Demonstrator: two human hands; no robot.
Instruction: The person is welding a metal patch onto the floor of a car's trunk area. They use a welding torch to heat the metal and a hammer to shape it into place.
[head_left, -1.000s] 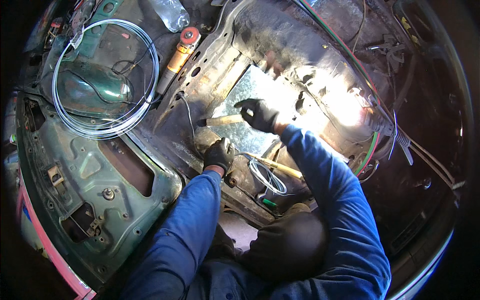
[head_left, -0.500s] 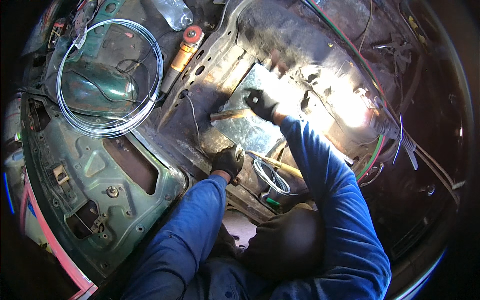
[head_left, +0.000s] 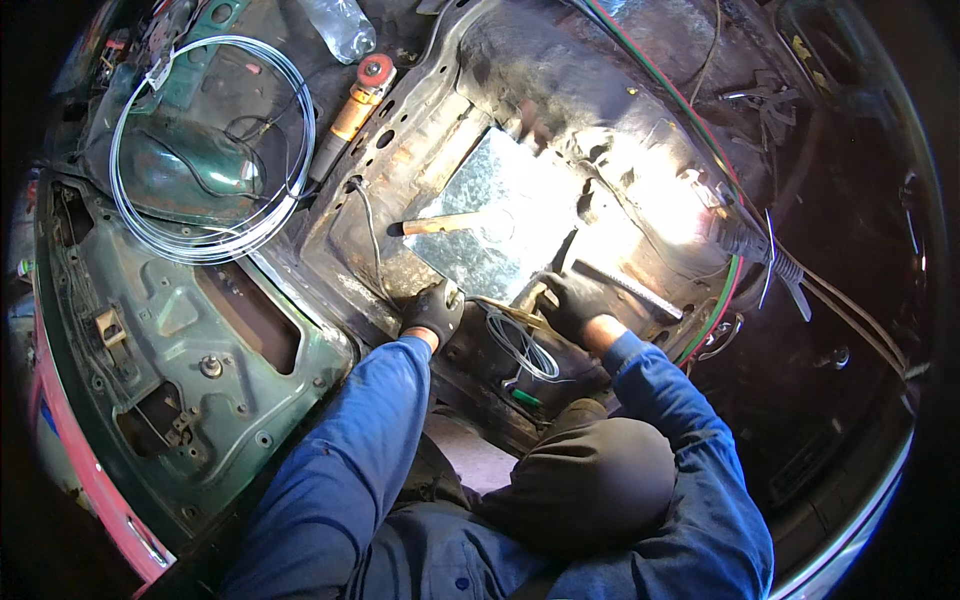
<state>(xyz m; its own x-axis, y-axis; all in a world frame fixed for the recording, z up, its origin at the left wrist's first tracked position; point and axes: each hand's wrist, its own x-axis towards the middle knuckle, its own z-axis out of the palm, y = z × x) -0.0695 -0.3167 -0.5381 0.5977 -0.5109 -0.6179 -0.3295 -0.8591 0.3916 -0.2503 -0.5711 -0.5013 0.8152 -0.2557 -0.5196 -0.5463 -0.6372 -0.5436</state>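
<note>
My left hand (head_left: 434,308), in a black glove, is closed at the near left corner of a bare metal sheet (head_left: 480,180). What its fingers hold, if anything, I cannot make out. My right hand (head_left: 578,303), also gloved, is closed on a brass-coloured tube (head_left: 522,316) at the sheet's near edge. Across the sheet lies a tool with a wooden handle (head_left: 440,223); glare washes out its other end. Just nearer to me sits a small coil of thin wire (head_left: 523,346). Right of my right hand lies a toothed metal strip (head_left: 630,289).
An orange angle grinder (head_left: 352,115) and a large wire coil (head_left: 122,165) lie at the far left, near a plastic bottle (head_left: 345,30). A green door panel (head_left: 230,400) stands at left. Red and green hoses (head_left: 715,150) run along the right.
My right hand has come back from the wooden-handled tool on the sheet to the brass-coloured tube. The tool stays lying there. My left hand has hardly moved.
</note>
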